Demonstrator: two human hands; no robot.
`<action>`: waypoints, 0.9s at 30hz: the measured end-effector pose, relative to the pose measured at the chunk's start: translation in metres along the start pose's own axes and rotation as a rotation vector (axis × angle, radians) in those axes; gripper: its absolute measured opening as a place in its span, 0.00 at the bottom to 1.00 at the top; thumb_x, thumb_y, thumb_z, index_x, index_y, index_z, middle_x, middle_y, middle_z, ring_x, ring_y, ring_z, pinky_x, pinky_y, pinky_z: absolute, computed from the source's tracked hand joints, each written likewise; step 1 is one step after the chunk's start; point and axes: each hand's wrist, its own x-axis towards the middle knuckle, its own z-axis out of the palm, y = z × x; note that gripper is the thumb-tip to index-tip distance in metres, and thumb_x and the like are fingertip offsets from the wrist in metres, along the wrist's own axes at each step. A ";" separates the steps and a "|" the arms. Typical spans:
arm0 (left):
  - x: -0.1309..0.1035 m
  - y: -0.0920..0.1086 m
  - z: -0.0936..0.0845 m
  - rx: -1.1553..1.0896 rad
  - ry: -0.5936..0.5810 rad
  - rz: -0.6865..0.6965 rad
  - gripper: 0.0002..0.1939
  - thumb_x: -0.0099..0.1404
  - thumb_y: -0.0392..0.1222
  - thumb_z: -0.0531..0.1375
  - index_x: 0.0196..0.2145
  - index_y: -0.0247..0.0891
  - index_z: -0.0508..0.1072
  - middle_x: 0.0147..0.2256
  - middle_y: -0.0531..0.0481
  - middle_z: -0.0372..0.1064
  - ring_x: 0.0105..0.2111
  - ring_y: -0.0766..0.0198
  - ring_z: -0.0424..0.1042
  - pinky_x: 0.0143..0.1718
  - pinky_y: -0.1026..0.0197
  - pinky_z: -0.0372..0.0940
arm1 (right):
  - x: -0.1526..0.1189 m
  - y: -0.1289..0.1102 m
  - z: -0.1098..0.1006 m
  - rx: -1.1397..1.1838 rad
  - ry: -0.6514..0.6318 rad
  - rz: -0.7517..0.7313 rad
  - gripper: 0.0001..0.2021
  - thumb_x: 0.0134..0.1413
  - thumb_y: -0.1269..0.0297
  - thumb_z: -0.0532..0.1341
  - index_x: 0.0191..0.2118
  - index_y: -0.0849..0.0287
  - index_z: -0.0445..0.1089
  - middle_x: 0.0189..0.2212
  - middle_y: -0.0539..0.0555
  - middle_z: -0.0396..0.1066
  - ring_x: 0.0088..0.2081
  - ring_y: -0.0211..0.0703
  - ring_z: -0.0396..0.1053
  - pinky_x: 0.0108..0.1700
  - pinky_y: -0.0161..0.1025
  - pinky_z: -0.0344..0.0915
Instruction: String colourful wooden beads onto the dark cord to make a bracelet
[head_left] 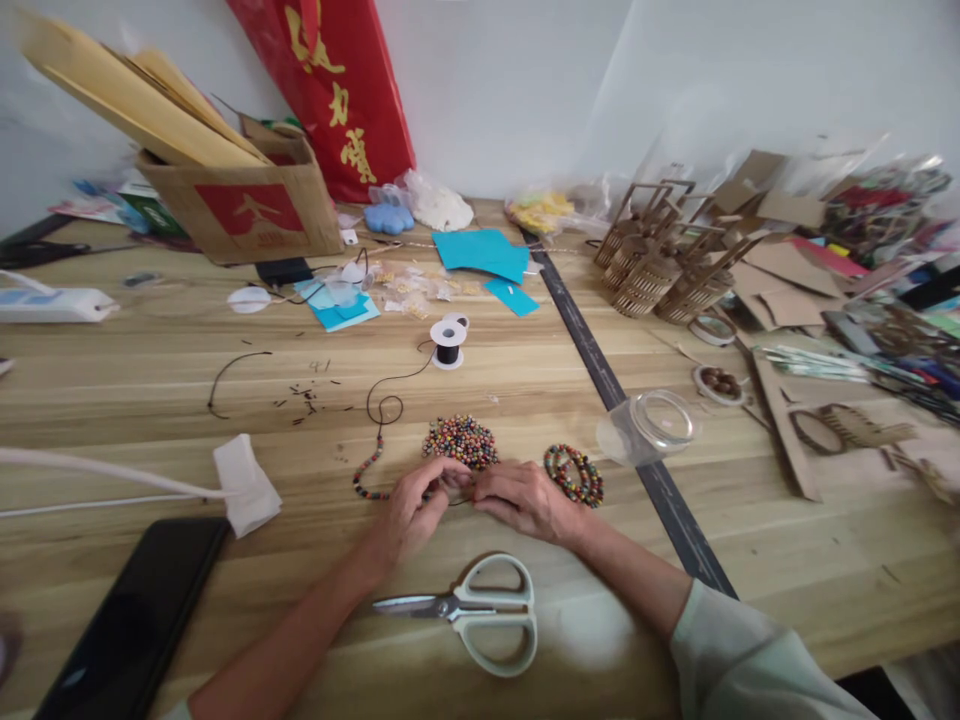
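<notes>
My left hand is closed on the dark cord near the end of a string of small coloured beads. Close by on the right, my right hand has its fingers bent together around the cord's free end; a bead between the fingertips cannot be made out. A heap of loose multicoloured beads lies just beyond both hands. From the strung beads the black cord curls back to a white spool. Right of my right hand rests a coil of finished bead strands.
Scissors with pale handles lie in front of my hands. A black phone is at the left front. Farther off are a cardboard box, blue cards, small wooden baskets and a clear plastic container.
</notes>
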 end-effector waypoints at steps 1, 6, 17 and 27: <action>0.000 0.000 -0.001 -0.013 0.001 0.000 0.18 0.56 0.27 0.50 0.39 0.36 0.74 0.37 0.46 0.76 0.38 0.61 0.74 0.42 0.60 0.68 | 0.000 -0.001 -0.001 -0.022 0.003 -0.009 0.07 0.67 0.65 0.55 0.39 0.59 0.69 0.35 0.57 0.75 0.38 0.42 0.73 0.42 0.37 0.69; -0.001 0.001 -0.002 -0.006 -0.007 0.012 0.18 0.54 0.28 0.49 0.37 0.36 0.75 0.35 0.47 0.75 0.38 0.60 0.73 0.42 0.60 0.67 | -0.001 -0.004 -0.001 -0.111 0.042 -0.049 0.07 0.68 0.66 0.54 0.41 0.59 0.69 0.37 0.57 0.75 0.38 0.41 0.72 0.39 0.36 0.69; 0.001 -0.003 0.005 0.072 -0.005 0.058 0.04 0.59 0.34 0.61 0.29 0.36 0.76 0.29 0.48 0.73 0.31 0.62 0.71 0.35 0.62 0.66 | -0.002 -0.003 0.001 -0.144 0.070 -0.047 0.06 0.67 0.66 0.55 0.41 0.58 0.68 0.36 0.56 0.73 0.37 0.40 0.72 0.38 0.35 0.70; 0.002 -0.004 0.004 0.099 0.045 0.067 0.04 0.59 0.31 0.62 0.29 0.36 0.78 0.29 0.48 0.76 0.31 0.62 0.73 0.36 0.61 0.66 | 0.001 -0.004 -0.003 -0.007 0.252 0.161 0.06 0.65 0.67 0.55 0.37 0.60 0.68 0.29 0.55 0.70 0.31 0.40 0.68 0.33 0.34 0.66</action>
